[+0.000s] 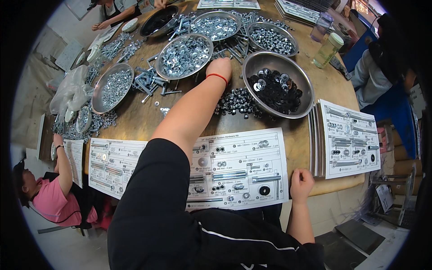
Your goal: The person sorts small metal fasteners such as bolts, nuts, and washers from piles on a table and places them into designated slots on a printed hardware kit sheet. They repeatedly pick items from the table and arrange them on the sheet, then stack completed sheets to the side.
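Observation:
My left hand [219, 68] reaches far across the table, a red string round its wrist. Its fingers curl down among loose long bolts [235, 53], between a metal bowl of washers [185, 56] and a bowl of black rings and silver washers [280, 92]. Whatever it grips is hidden. My right hand [301, 183] is a closed fist at the table's front edge; its inside does not show. Beside it a printed hardware sheet [240, 155] lies before me, with bolts, nuts, washers and a black ring on its face. My left arm covers part of the sheet.
Further bowls hold washers [216, 28], nuts [272, 40] and small parts [112, 87]. Loose black-and-silver nuts [236, 102] lie in a heap. Stacked sheets [350, 139] stand right; bottles [328, 50] stand behind. A co-worker in pink [56, 200] sits left; others work further off.

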Tool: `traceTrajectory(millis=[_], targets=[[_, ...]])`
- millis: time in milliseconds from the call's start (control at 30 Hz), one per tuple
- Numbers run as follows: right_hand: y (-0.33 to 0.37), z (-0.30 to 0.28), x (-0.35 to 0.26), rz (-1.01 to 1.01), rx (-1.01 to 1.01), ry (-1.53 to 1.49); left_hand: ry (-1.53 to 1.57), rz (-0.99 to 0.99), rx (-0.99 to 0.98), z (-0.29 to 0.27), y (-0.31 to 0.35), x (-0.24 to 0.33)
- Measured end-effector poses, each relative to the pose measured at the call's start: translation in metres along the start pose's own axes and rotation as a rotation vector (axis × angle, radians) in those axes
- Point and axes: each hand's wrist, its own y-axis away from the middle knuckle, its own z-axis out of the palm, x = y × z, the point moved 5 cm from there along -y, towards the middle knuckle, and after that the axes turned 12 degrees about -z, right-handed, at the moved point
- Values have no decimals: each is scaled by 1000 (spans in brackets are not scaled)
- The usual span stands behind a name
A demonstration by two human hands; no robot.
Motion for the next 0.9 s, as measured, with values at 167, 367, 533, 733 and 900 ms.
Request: traceTrajectory(millis=[167, 367, 533, 733, 900], targets=[[2, 0, 3, 20, -32, 5, -16, -42, -38, -13, 25, -8], [-3, 0, -6, -80, 9, 35, -3, -132, -61, -16, 44, -28], [9, 5, 0, -160, -8, -3, 47, -171, 1, -17, 49, -32], [22, 11, -9, -24, -94, -65, 3, -209, -39, -6, 43, -37], [47, 6, -6, 45, -80, -66, 15, -255, -72, -17, 48, -35]])
